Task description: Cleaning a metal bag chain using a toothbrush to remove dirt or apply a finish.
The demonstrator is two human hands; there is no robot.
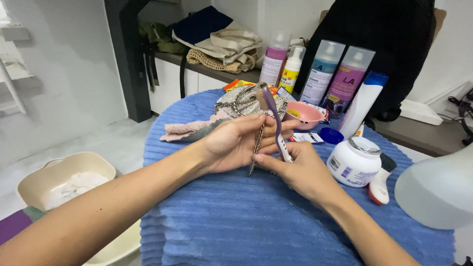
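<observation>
My right hand (295,170) grips a purple and white toothbrush (276,118) by its handle, head pointing up. The bristles rest against a silver metal chain (257,143) that hangs across my left hand (236,143). My left hand holds this chain between its fingers. The chain leads up to a small silver mesh purse (241,101) lying just beyond both hands on a blue ribbed towel (246,216).
A pink bowl (303,116), a white jar (354,160), a blue cap (331,135), a white tube (362,103) and several spray bottles (322,71) stand behind. A pinkish cloth (189,130) lies left. A beige basin (74,182) sits lower left; a frosted dome (436,189) is at right.
</observation>
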